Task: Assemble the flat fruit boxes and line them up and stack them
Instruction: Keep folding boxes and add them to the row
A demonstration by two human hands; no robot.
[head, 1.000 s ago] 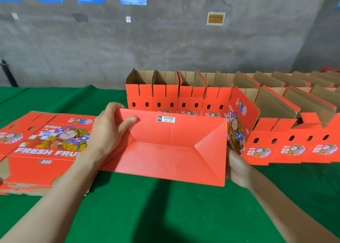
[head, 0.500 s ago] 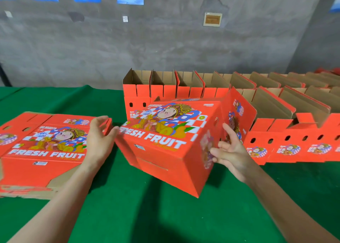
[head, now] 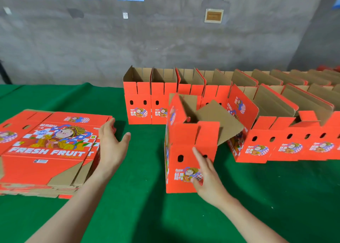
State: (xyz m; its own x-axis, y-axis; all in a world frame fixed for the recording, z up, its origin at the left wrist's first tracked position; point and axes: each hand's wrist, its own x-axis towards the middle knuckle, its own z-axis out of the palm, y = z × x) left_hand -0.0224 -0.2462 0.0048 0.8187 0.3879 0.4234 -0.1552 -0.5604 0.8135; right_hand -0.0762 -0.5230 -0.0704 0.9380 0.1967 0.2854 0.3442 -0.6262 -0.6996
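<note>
- We're on the line-up step, by the look of it: one built box (head: pixel 184 150) stands upright on the green bench (head: pixel 139 215), centre. Its top flaps are open, w/ a brown inner flap leaning out to the rt.
- Our right hand (head: pixel 206 176) has its fingers laid fairly straight vs the box's front face, low down by the printed logo. Nothing's curled round it, so it's a steadying push, not a grip.
- Our left hand (head: pixel 112 143) has fingers apart & relaxed, holding nothing, at the rt edge of the flat stack (head: pixel 51 147). Can't tell if it touches the top sheet.
- The front row (head: pixel 294 147) of built boxes runs off to the rt. Our box sits left of its end box w/ a gap at the base, though the leaning flap reaches over towards it.
- The back row (head: pixel 150 103) stands behind, open tops up.
- Next, we reckon: slide the box rt till its side meets the row's end box, fronts flush. The loose flap needs tucking clear first, or it jams btwn the two.
- The left hand looks placed to take the next flat, which means peeling off one sheet, not two.
- Stacking: no second tier visible yet, so plenty left to do.
</note>
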